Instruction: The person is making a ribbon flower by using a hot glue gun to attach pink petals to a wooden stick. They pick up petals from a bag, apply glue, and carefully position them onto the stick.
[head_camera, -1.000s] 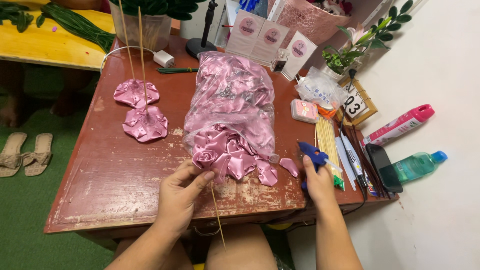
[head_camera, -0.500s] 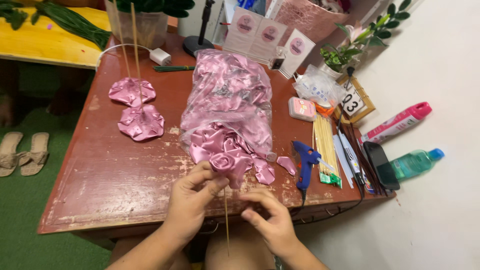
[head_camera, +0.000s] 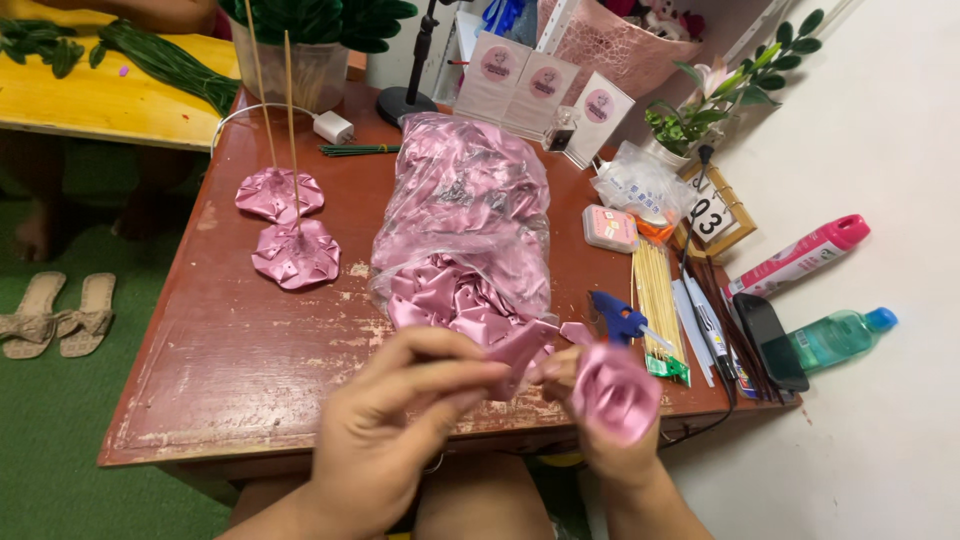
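My right hand (head_camera: 600, 440) holds a rolled pink satin flower (head_camera: 615, 392) in front of the table's near edge. My left hand (head_camera: 400, 420) pinches a folded pink satin petal (head_camera: 522, 350) and presses it against the flower's left side. Both hands are blurred by motion. Just behind them lies an open clear plastic bag (head_camera: 465, 215) stuffed with pink satin petals, several spilling out at its near end. A blue glue gun (head_camera: 618, 318) rests on the table right of the bag.
Two finished pink flowers on sticks (head_camera: 285, 225) stand at the left of the red-brown table (head_camera: 230, 350). Bamboo skewers (head_camera: 655, 290), pens, a dark phone (head_camera: 765, 340), a green bottle (head_camera: 835, 335), a pink tube and cards crowd the right and back. Sandals (head_camera: 55, 312) lie on green floor.
My right hand left the glue gun and came to the middle. The flower on its stick moved from my left hand to my right; my left hand now holds a loose petal.
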